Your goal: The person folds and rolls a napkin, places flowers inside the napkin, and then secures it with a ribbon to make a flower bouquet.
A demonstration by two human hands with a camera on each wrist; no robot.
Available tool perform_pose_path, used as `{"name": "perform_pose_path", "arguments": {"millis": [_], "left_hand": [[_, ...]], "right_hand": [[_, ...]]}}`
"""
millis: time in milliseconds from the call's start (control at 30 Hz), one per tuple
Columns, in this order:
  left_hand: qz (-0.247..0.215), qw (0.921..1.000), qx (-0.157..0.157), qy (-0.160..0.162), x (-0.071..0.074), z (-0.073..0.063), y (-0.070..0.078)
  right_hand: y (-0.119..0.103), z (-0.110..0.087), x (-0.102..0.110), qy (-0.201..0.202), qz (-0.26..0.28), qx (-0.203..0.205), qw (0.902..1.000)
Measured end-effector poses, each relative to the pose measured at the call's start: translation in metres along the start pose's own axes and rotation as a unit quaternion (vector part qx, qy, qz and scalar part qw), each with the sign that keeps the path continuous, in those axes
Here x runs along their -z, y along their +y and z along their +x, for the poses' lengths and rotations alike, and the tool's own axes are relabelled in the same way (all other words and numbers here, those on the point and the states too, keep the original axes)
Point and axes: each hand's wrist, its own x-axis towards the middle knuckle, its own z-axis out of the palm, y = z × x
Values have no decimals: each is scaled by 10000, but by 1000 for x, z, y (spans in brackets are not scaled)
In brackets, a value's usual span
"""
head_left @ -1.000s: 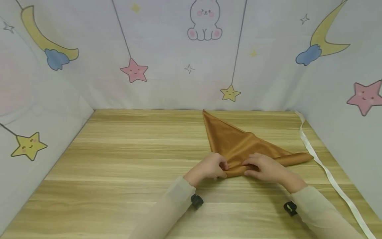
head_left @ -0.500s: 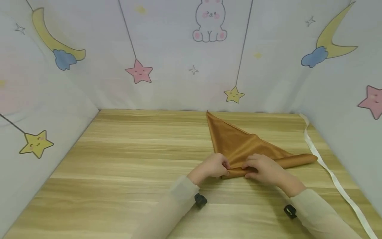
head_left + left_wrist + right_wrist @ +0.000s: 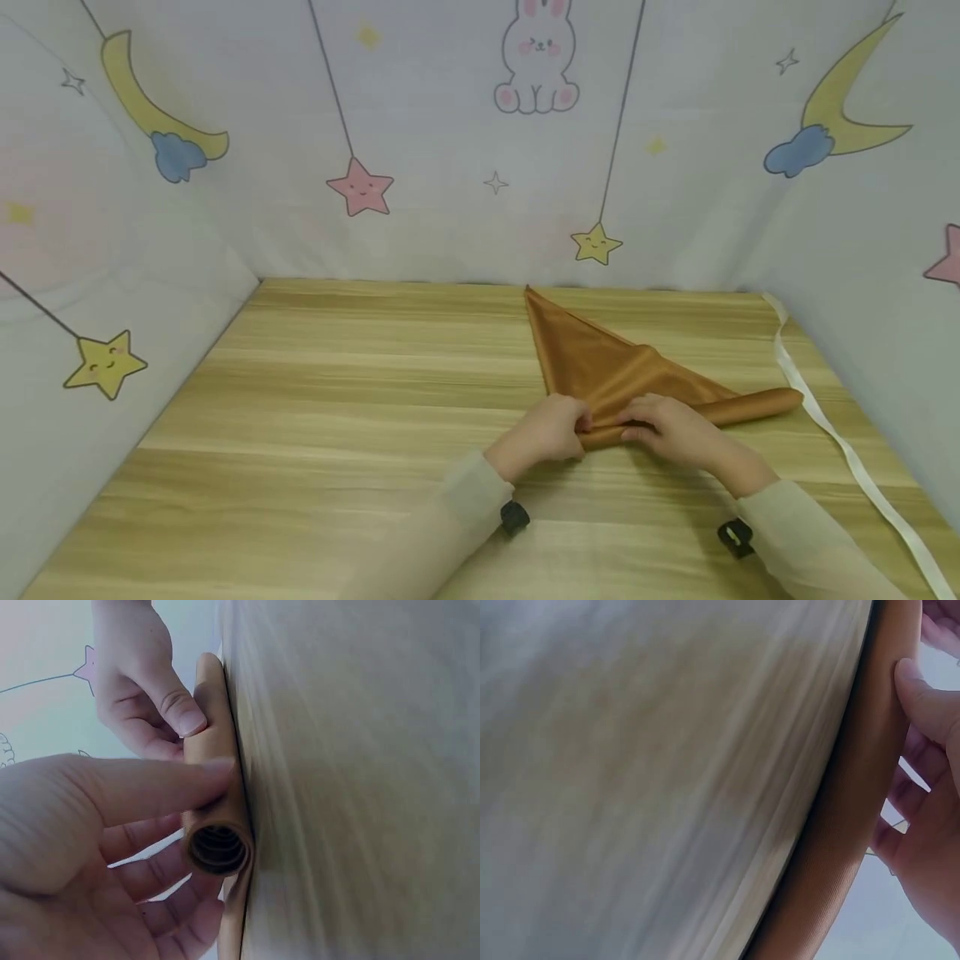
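A brown satiny cloth (image 3: 615, 362) lies on the table, its near edge rolled into a tube and the rest spread to a pointed far corner. My left hand (image 3: 551, 425) holds the left end of the roll, thumb on the near side and fingers behind. In the left wrist view, the open, hollow end of the rolled edge (image 3: 214, 746) faces the camera, with layered turns inside. My right hand (image 3: 675, 429) grips the roll a little further right. Seen from the right wrist, the thumb (image 3: 922, 697) presses the near side while the fingers curl behind it.
A long white ribbon (image 3: 847, 458) runs along the table's right side, close to the roll's right tip. Dark bands (image 3: 514, 518) show at both wrists. White fabric walls (image 3: 420, 233) with stars and moons stand behind and at both sides of the wooden table (image 3: 337, 400).
The roll's right end looks fuller and rounder than before, and both hands keep their places along it. The head view has shifted slightly, moving everything a little right and down.
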Motion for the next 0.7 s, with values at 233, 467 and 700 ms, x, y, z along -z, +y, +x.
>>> {"name": "perform_pose_path", "arguments": {"millis": [233, 467, 700], "left_hand": [[-500, 9987, 88, 108, 2, 3, -5], [-1204, 9914, 513, -56, 3, 8, -13], [-1219, 9897, 731, -175, 5, 8, -15]], "right_hand": [[0, 4, 1, -88, -52, -386, 9992], [-4, 9, 0, -19, -130, -393, 9991], [-5, 12, 0, -184, -51, -424, 9989]]}}
